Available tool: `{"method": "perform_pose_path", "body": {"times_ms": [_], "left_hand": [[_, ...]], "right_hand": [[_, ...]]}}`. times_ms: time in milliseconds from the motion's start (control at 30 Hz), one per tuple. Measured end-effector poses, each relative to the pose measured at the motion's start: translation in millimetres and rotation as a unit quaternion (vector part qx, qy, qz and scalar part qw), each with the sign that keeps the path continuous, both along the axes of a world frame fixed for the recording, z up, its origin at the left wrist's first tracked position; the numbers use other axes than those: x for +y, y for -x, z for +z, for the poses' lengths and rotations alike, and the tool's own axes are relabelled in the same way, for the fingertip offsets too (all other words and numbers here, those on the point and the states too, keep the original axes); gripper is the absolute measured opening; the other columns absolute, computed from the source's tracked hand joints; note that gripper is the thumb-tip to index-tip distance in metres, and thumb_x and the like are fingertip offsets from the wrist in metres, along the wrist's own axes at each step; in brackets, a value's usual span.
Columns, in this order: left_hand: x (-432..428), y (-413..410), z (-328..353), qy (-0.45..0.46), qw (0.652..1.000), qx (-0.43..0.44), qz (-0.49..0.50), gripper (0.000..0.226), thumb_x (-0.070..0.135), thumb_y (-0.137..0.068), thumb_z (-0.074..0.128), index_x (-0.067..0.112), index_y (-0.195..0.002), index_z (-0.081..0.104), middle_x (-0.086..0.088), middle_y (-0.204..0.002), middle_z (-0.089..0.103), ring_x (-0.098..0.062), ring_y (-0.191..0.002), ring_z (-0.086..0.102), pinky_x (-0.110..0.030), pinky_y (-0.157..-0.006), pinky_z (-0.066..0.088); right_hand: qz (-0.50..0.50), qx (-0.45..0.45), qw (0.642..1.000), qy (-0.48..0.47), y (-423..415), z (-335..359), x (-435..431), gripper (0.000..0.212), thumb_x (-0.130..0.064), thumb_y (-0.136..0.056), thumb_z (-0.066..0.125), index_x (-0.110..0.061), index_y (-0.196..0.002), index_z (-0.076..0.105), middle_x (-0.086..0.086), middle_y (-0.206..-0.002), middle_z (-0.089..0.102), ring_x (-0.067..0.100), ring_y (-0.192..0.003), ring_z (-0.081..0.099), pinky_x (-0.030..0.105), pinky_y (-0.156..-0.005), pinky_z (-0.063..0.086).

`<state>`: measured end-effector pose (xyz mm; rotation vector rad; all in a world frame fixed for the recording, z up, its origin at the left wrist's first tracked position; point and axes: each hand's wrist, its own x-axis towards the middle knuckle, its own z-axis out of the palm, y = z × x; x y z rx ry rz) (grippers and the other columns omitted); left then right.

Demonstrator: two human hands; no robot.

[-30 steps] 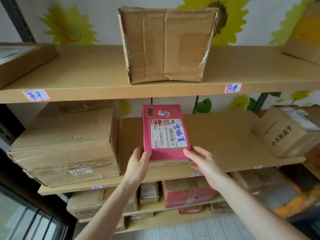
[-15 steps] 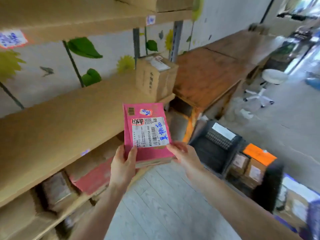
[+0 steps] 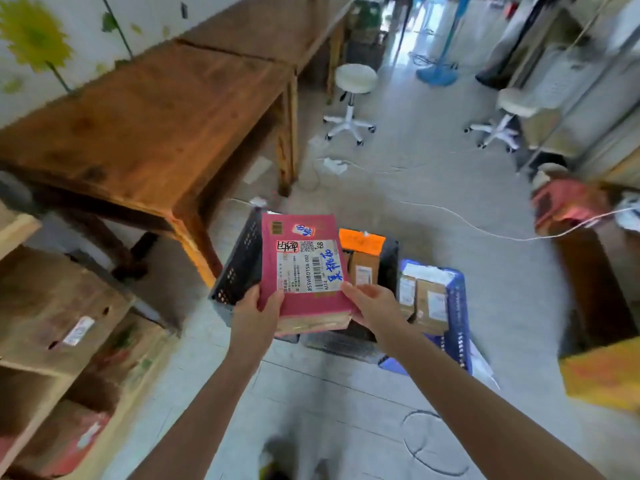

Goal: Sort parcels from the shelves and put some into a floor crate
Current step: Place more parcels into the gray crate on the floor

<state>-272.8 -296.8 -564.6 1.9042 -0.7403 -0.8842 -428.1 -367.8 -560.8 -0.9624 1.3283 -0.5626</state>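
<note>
The pink parcel (image 3: 304, 268) has left the shelf and now hangs above the black crate (image 3: 239, 268), label up. The left hand (image 3: 258, 315) and right hand (image 3: 375, 306) grip its near corners. Lowering it into that crate looks like the next step.

The pink parcel (image 3: 304, 271) was a flat box with a white barcoded shipping label marked in blue handwriting, and a small sticker near its top edge. It was held in the air at its near corners by the left hand (image 3: 258, 313) and right hand (image 3: 372, 306), label up, above the black floor crate (image 3: 239, 268). That perforated crate held a brown parcel (image 3: 363, 271) and an orange-topped one (image 3: 360, 239). Just beside it a blue crate (image 3: 457, 306) held more brown parcels (image 3: 431, 303). Cardboard parcels (image 3: 59, 306) lay on the shelves at left.
</note>
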Motion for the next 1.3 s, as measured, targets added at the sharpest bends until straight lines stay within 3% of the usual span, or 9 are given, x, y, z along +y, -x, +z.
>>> {"method": "perform_pose_path", "body": {"times_ms": [100,167,433,600,733,967,1033,1167,1300], "left_hand": [[-41.8,26.1,-24.1,-0.033,0.998,0.018,-0.060,0.014,0.020,-0.093,0.050,0.013,-0.103,0.056,-0.008,-0.103,0.064,-0.020,-0.088,0.060,-0.019,-0.059,0.048],[-69.7,38.6,-40.5,-0.055,0.994,0.040,-0.081,0.013,0.019,-0.094,0.049,0.015,-0.103,0.057,-0.006,-0.101,0.064,-0.019,-0.088,0.059,-0.024,-0.066,0.047],[-188.7,66.0,-143.1,-0.178,0.971,0.078,-0.136,0.023,0.018,-0.093,0.052,0.009,-0.113,0.049,-0.003,-0.104,0.058,-0.019,-0.095,0.059,-0.027,-0.073,0.051],[-245.7,66.3,-238.6,-0.263,0.950,0.061,-0.158,0.021,0.026,-0.091,0.052,0.013,-0.106,0.047,-0.005,-0.106,0.061,-0.023,-0.098,0.061,-0.044,-0.086,0.054],[-277.0,63.3,-336.0,-0.313,0.934,0.005,-0.170,0.030,0.029,-0.094,0.048,0.009,-0.116,0.054,-0.008,-0.109,0.062,-0.023,-0.092,0.060,-0.034,-0.076,0.051],[-301.1,57.5,-520.2,-0.382,0.900,-0.097,-0.185,0.031,0.022,-0.095,0.049,0.003,-0.119,0.051,-0.016,-0.116,0.060,-0.030,-0.096,0.059,-0.030,-0.069,0.041],[-300.6,55.5,-564.5,-0.395,0.894,-0.101,-0.187,0.032,0.021,-0.095,0.050,0.001,-0.119,0.050,-0.018,-0.117,0.059,-0.032,-0.102,0.059,-0.029,-0.070,0.038],[-293.7,53.0,-628.6,-0.410,0.886,-0.079,-0.202,0.031,0.019,-0.096,0.046,-0.002,-0.120,0.049,-0.017,-0.120,0.060,-0.033,-0.106,0.059,-0.027,-0.070,0.038],[-283.4,51.3,-664.5,-0.430,0.879,-0.057,-0.200,0.032,0.017,-0.096,0.044,0.000,-0.122,0.052,-0.018,-0.122,0.060,-0.033,-0.108,0.059,-0.024,-0.071,0.038]], "right_hand": [[-0.026,0.006,0.999,-0.032,35.5,-27.1,-31.9,0.018,-0.022,-0.091,0.057,-0.005,-0.095,0.061,0.005,-0.089,0.065,0.016,-0.082,0.062,0.031,-0.084,0.053],[-0.041,0.004,0.998,-0.052,51.6,-47.3,-53.2,0.025,-0.021,-0.091,0.057,-0.004,-0.110,0.056,0.008,-0.101,0.065,0.015,-0.084,0.064,0.026,-0.076,0.055],[-0.074,0.056,0.990,-0.102,81.4,-137.5,-149.3,0.027,-0.016,-0.092,0.055,-0.011,-0.119,0.055,0.009,-0.107,0.063,0.012,-0.083,0.062,0.017,-0.061,0.050],[-0.091,0.086,0.980,-0.154,80.2,-224.4,-200.2,0.015,-0.015,-0.093,0.054,-0.015,-0.107,0.057,0.003,-0.091,0.063,0.014,-0.076,0.062,0.025,-0.060,0.052],[-0.075,0.137,0.973,-0.167,69.5,-321.5,-233.5,0.015,-0.021,-0.093,0.053,-0.017,-0.106,0.058,-0.003,-0.088,0.062,0.019,-0.085,0.062,0.039,-0.081,0.054],[-0.008,0.174,0.958,-0.226,51.9,-522.2,-249.7,0.027,-0.020,-0.094,0.049,-0.011,-0.120,0.053,0.004,-0.112,0.063,0.018,-0.095,0.062,0.029,-0.084,0.054],[0.007,0.180,0.956,-0.234,47.8,-567.2,-249.8,0.028,-0.017,-0.094,0.050,-0.012,-0.122,0.052,0.003,-0.108,0.062,0.015,-0.087,0.060,0.016,-0.069,0.052],[0.018,0.205,0.943,-0.260,38.1,-630.5,-248.3,0.034,-0.012,-0.092,0.053,-0.007,-0.126,0.047,0.006,-0.120,0.060,0.021,-0.108,0.058,0.024,-0.081,0.047],[0.028,0.208,0.939,-0.273,30.9,-663.2,-246.1,0.032,-0.010,-0.093,0.052,-0.006,-0.124,0.046,0.004,-0.115,0.060,0.013,-0.096,0.054,0.017,-0.073,0.042]]}}
